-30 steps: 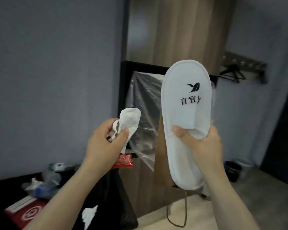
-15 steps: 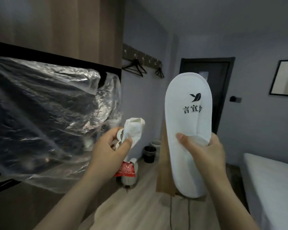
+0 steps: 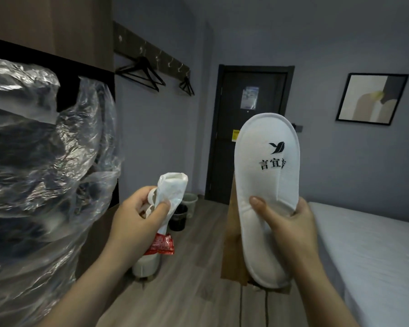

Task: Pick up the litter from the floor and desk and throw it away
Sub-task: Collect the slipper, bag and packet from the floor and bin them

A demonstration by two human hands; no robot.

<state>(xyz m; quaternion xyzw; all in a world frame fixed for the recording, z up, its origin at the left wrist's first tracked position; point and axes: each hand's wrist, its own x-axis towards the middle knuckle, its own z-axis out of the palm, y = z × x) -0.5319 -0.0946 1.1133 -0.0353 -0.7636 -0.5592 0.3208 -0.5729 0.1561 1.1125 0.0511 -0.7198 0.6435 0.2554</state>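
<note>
black coat hangers (image 3: 142,73) above the left hand (image 3: 137,223); dark closed door (image 3: 269,95) behind the right hand (image 3: 291,223), white-sheeted bed (image 3: 376,251) right of it.

slipper (image 3: 267,185): white, black logo and characters on upper, being held upright, toe up, by the right hand (image 3: 291,223) | brown paper bag (image 3: 232,244): being held flat behind the slipper | white wrapper (image 3: 170,192), crumpled, and red sachet (image 3: 161,244) below it: being gripped together by the left hand (image 3: 137,220)

Grey walls (image 3: 340,173), dark door (image 3: 248,142) (hangers (image 3: 141,74) beside it), wood floor (image 3: 198,291), perhaps a bed (image 3: 376,251).
</note>
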